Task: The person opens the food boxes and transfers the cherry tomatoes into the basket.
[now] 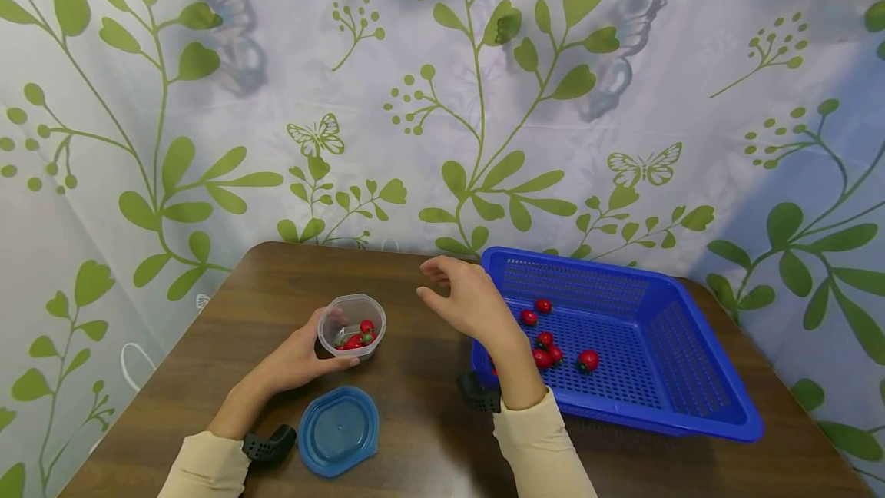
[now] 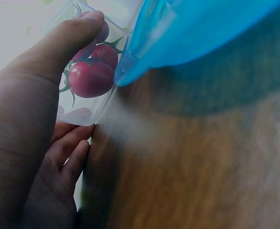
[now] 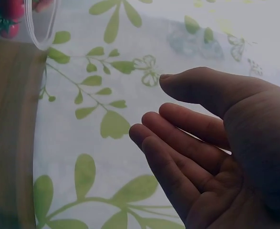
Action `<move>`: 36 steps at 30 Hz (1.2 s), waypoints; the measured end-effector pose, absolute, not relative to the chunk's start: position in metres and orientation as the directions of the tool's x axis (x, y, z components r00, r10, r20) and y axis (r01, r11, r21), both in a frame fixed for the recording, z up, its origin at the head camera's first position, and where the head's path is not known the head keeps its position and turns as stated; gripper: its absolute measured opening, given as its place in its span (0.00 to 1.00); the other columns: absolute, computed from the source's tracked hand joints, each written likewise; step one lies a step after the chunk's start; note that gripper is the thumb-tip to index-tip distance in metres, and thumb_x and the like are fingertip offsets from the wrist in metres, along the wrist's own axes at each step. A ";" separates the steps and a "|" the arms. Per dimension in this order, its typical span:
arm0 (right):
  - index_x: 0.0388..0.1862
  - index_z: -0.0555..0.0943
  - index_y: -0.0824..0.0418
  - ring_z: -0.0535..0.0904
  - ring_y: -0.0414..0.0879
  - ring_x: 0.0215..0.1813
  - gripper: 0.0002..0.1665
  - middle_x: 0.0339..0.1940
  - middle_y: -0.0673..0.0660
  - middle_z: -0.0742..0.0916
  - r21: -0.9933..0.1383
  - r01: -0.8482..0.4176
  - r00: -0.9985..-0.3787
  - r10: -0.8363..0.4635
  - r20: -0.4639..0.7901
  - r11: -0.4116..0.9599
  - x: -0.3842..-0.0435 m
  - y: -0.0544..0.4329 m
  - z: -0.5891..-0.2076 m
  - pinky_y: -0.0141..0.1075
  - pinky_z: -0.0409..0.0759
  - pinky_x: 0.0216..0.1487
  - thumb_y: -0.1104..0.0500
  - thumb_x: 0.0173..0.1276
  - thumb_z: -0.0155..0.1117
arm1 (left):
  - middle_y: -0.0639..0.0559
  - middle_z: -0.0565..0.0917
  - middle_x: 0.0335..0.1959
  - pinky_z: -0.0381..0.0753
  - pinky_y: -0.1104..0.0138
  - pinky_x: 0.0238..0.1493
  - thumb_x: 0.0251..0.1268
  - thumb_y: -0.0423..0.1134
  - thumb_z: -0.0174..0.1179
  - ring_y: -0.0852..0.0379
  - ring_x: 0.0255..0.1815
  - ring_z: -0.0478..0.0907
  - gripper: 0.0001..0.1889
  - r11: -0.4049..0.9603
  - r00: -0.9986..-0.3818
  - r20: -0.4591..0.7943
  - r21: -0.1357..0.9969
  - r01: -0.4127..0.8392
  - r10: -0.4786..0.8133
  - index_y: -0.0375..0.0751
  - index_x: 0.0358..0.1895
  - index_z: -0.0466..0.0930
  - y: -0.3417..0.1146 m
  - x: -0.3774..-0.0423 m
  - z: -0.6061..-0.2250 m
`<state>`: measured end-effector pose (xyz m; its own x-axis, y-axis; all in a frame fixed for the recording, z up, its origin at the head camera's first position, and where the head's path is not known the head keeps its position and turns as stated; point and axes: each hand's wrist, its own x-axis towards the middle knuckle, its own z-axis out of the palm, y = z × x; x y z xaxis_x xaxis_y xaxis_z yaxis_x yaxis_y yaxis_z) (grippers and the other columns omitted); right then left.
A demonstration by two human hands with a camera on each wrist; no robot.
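Observation:
My left hand [image 1: 299, 358] holds a clear plastic tub [image 1: 354, 300] between thumb and fingers, its opening facing up. Inside lie several cherry tomatoes [image 2: 91, 78] with green stems, seen through the wall in the left wrist view. My right hand [image 1: 470, 300] is in the air between the tub and a blue basket [image 1: 712, 425], palm toward the tub. Its fingers are loosely bent with nothing in them, as the right wrist view confirms. Several more cherry tomatoes [image 1: 588, 360] lie in the basket's left part, some partly hidden behind the right forearm.
A blue lid [image 1: 339, 430] lies on the brown wooden table [image 1: 415, 436] in front of the tub. Behind the table hangs a curtain [image 1: 387, 98] with green leaves and butterflies. A white cord [image 1: 127, 363] loops by the table's left edge.

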<state>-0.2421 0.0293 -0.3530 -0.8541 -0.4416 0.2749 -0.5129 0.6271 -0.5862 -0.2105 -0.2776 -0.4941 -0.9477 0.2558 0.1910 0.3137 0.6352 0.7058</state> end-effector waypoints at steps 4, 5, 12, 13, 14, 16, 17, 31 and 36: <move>0.59 0.83 0.58 0.86 0.51 0.58 0.20 0.56 0.55 0.89 -0.573 -0.530 -0.843 -0.462 0.276 0.625 -0.239 0.019 -0.356 0.46 0.82 0.61 0.54 0.71 0.71 | 0.47 0.78 0.64 0.72 0.42 0.68 0.57 0.56 0.76 0.45 0.66 0.76 0.43 0.629 -0.948 0.190 0.712 0.312 0.255 0.42 0.69 0.63 -0.277 -0.211 -0.494; 0.60 0.83 0.59 0.86 0.51 0.58 0.20 0.56 0.55 0.89 -0.568 -0.536 -0.839 -0.470 0.275 0.624 -0.238 0.016 -0.356 0.46 0.83 0.60 0.54 0.72 0.71 | 0.47 0.78 0.64 0.72 0.42 0.68 0.57 0.56 0.76 0.45 0.65 0.76 0.43 0.627 -0.948 0.190 0.714 0.311 0.254 0.42 0.69 0.63 -0.277 -0.211 -0.494; 0.59 0.83 0.60 0.86 0.51 0.56 0.19 0.55 0.56 0.89 -0.541 -0.584 -0.806 -0.513 0.296 0.605 -0.235 0.000 -0.360 0.46 0.83 0.58 0.55 0.72 0.70 | 0.48 0.79 0.63 0.73 0.43 0.67 0.57 0.56 0.76 0.46 0.65 0.77 0.43 0.629 -0.948 0.193 0.712 0.313 0.253 0.43 0.69 0.63 -0.276 -0.210 -0.494; 0.59 0.83 0.60 0.86 0.51 0.56 0.19 0.55 0.56 0.89 -0.540 -0.588 -0.803 -0.516 0.297 0.603 -0.235 -0.002 -0.360 0.47 0.83 0.58 0.56 0.72 0.70 | 0.47 0.79 0.63 0.73 0.43 0.67 0.57 0.55 0.77 0.46 0.65 0.77 0.43 0.626 -0.948 0.193 0.714 0.313 0.253 0.42 0.69 0.63 -0.276 -0.210 -0.493; 0.59 0.83 0.60 0.86 0.51 0.56 0.19 0.55 0.56 0.89 -0.537 -0.590 -0.801 -0.520 0.297 0.603 -0.234 -0.004 -0.361 0.46 0.83 0.58 0.55 0.72 0.70 | 0.47 0.79 0.63 0.73 0.43 0.67 0.58 0.55 0.76 0.46 0.64 0.77 0.43 0.626 -0.947 0.195 0.712 0.317 0.257 0.41 0.69 0.62 -0.276 -0.210 -0.493; 0.59 0.83 0.59 0.86 0.51 0.56 0.19 0.55 0.56 0.89 -0.538 -0.590 -0.801 -0.523 0.292 0.602 -0.234 -0.007 -0.363 0.46 0.83 0.58 0.55 0.72 0.70 | 0.46 0.79 0.63 0.73 0.43 0.66 0.58 0.55 0.76 0.45 0.64 0.77 0.43 0.624 -0.948 0.191 0.717 0.312 0.255 0.41 0.69 0.62 -0.276 -0.209 -0.493; 0.59 0.83 0.59 0.86 0.51 0.57 0.19 0.55 0.55 0.89 -0.538 -0.590 -0.800 -0.526 0.290 0.602 -0.234 -0.009 -0.364 0.46 0.83 0.58 0.55 0.72 0.71 | 0.46 0.79 0.63 0.73 0.42 0.67 0.58 0.55 0.76 0.45 0.64 0.77 0.43 0.620 -0.949 0.189 0.721 0.310 0.255 0.41 0.69 0.62 -0.276 -0.209 -0.492; 0.60 0.83 0.58 0.86 0.47 0.56 0.19 0.55 0.55 0.89 -0.545 -0.600 -0.784 -0.567 0.253 0.586 -0.238 -0.036 -0.390 0.39 0.84 0.56 0.56 0.72 0.70 | 0.45 0.79 0.63 0.76 0.46 0.63 0.60 0.54 0.75 0.47 0.62 0.79 0.42 0.625 -0.942 0.200 0.709 0.328 0.268 0.41 0.70 0.62 -0.279 -0.209 -0.494; 0.61 0.83 0.58 0.86 0.49 0.57 0.20 0.55 0.55 0.89 -0.529 -0.614 -0.768 -0.600 0.226 0.586 -0.236 -0.045 -0.397 0.37 0.85 0.55 0.55 0.73 0.69 | 0.45 0.79 0.63 0.78 0.50 0.61 0.61 0.53 0.75 0.48 0.60 0.79 0.42 0.618 -0.940 0.199 0.712 0.333 0.278 0.41 0.70 0.61 -0.279 -0.208 -0.494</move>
<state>-0.2359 -0.0453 -0.3969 -0.7676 -0.5997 0.2261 -0.6137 0.5862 -0.5289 -0.2081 -0.2789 -0.4938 -0.9399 0.2777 0.1986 0.3330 0.6177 0.7124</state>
